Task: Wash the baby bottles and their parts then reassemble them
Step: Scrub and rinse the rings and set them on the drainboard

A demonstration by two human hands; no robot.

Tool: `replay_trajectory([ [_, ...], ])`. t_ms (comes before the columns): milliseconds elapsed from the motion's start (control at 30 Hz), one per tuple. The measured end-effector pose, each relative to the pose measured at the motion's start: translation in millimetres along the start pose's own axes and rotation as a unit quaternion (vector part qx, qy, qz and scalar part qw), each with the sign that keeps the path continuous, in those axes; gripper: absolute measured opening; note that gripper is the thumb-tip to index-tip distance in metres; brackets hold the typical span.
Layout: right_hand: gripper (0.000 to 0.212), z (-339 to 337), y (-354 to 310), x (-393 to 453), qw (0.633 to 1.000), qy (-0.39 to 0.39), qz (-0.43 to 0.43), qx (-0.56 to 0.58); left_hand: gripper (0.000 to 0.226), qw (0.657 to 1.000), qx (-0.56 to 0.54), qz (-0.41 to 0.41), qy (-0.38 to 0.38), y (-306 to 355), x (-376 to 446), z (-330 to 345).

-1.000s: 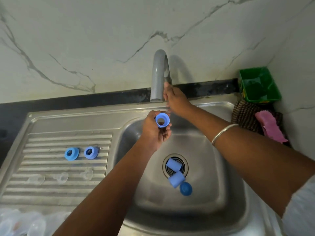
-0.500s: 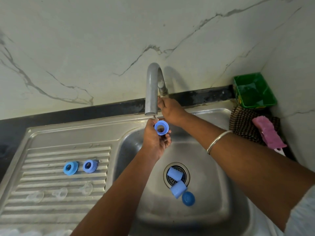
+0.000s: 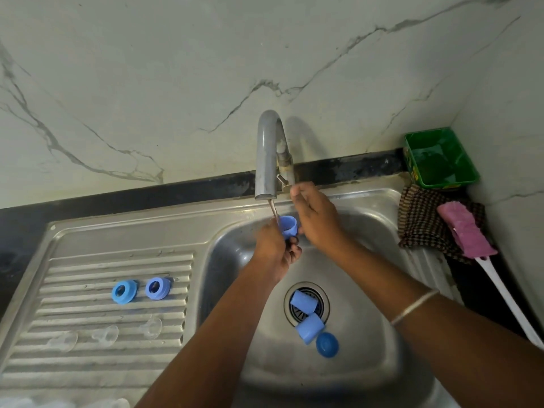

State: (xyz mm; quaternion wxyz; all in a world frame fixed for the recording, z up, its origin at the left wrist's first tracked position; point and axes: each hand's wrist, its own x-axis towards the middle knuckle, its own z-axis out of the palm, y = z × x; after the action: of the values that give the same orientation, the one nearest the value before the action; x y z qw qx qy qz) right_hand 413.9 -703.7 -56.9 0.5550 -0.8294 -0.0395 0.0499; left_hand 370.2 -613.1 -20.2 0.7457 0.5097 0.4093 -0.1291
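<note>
Cap (image 3: 288, 225) under tap (image 3: 266, 160) stream, gripped by left hand (image 3: 273, 245) fingers; right hand (image 3: 316, 219) fingers loosely curled beside, empty. Rinsing under way; three caps (image 3: 307, 329) below fingers unwashed, reassembly not begun.

Single head-worn view: looks forward and down, close over the sink (image 3: 368, 207); tap (image 3: 266, 160) at 12 o'clock, wall beyond.

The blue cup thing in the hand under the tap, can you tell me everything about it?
The blue cap is a small, light blue cup-shaped piece that looks like smooth plastic. The left hand holds it up over the sink, fingers curled round its lower part. It sits tilted, just below the tap, and a thin stream of water runs down at its left edge. The right hand is close beside it.
</note>
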Motion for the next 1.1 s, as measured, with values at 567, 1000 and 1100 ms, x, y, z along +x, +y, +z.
replay_trajectory([
  [567,0.017,4,18,-54,0.997,-0.080,0.019,-0.005,0.031,0.992,0.119,-0.043,0.021,-1,-3,-19],
  [1000,0.026,19,-17,-44,0.976,-0.130,0.139,0.102,0.030,0.997,-0.002,0.003,0.077,1,-10,-33],
  [1100,0.019,16,-16,-52,0.993,-0.099,0.064,-0.002,0.024,0.998,-0.027,-0.023,0.054,3,-14,-32],
])
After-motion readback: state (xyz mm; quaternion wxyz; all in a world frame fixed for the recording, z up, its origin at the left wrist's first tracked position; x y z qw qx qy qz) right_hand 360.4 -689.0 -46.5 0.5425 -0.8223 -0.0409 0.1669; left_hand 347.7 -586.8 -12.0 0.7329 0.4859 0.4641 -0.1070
